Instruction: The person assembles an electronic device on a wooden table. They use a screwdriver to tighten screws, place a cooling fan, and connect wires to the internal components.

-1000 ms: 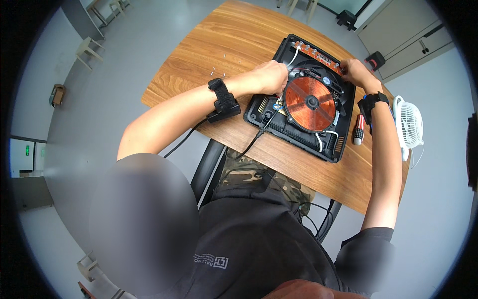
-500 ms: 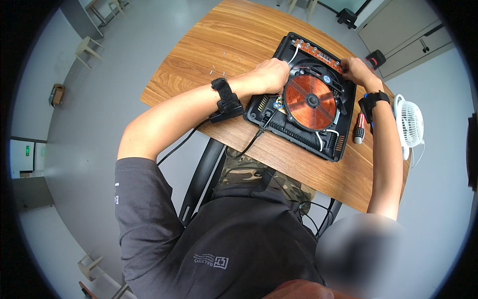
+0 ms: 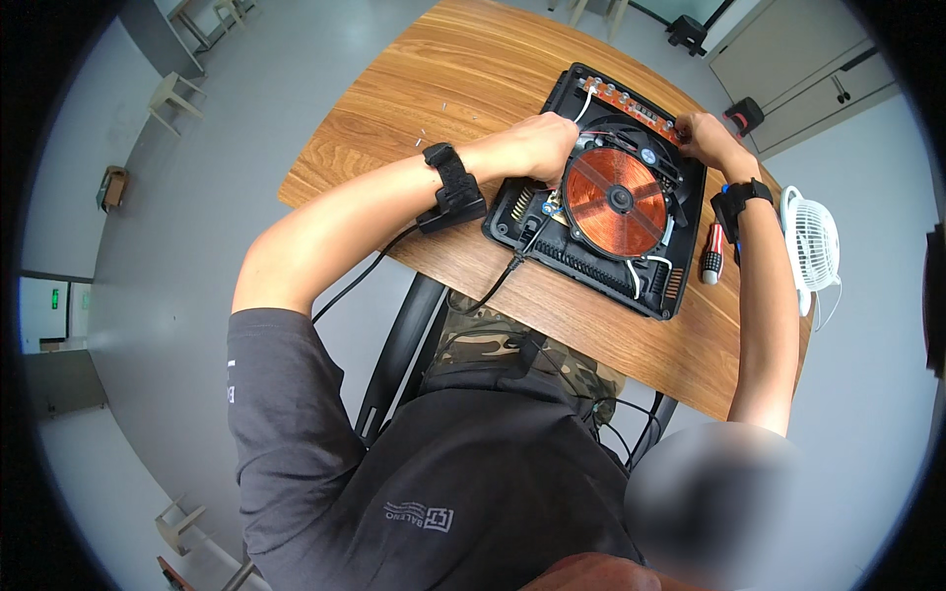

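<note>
An opened induction cooker (image 3: 583, 269) with a black casing lies on the table, its round copper coil (image 3: 601, 222) in the middle. Along its far side runs a narrow orange circuit board (image 3: 645, 114), with a white cable at its left end. My left hand (image 3: 542, 148) is closed at the cooker's left side, beside the coil. Its fingertips point down into the casing, and what they hold is hidden. At the board's right end, the curled fingers of my right hand (image 3: 706, 138) grip the board's edge. Part of a black fan shows behind the coil.
A red and black screwdriver (image 3: 711, 254) lies right of the cooker, near my right forearm. Several small screws (image 3: 424, 135) are scattered on the wooden table (image 3: 370, 128) at left. A white fan (image 3: 814, 244) stands at the right edge. A black cord (image 3: 498, 286) leaves the cooker's near side.
My left hand has shifted slightly right beside the coil, and its wrist has turned a little. My right hand stays at the circuit board's end. The cooker has not visibly moved.
</note>
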`<action>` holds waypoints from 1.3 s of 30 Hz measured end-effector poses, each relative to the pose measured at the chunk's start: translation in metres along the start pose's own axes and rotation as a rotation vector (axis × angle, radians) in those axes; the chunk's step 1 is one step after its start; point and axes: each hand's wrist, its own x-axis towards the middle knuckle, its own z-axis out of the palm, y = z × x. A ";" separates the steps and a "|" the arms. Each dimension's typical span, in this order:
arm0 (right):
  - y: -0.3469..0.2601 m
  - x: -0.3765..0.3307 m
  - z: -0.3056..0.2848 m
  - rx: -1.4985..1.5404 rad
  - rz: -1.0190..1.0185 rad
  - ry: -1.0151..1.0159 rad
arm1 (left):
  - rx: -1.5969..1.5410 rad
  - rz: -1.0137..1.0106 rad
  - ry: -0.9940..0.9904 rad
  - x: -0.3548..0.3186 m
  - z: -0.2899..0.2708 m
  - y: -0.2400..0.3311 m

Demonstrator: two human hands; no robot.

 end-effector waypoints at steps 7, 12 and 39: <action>0.001 0.000 0.000 -0.024 -0.019 0.002 | 0.123 -0.020 -0.183 0.017 -0.011 0.011; 0.000 0.000 0.000 -0.019 0.002 0.015 | 0.179 -0.055 -0.323 0.035 -0.012 0.014; 0.007 0.001 0.005 -0.027 -0.020 -0.009 | 0.106 -0.032 -0.320 0.033 -0.011 0.004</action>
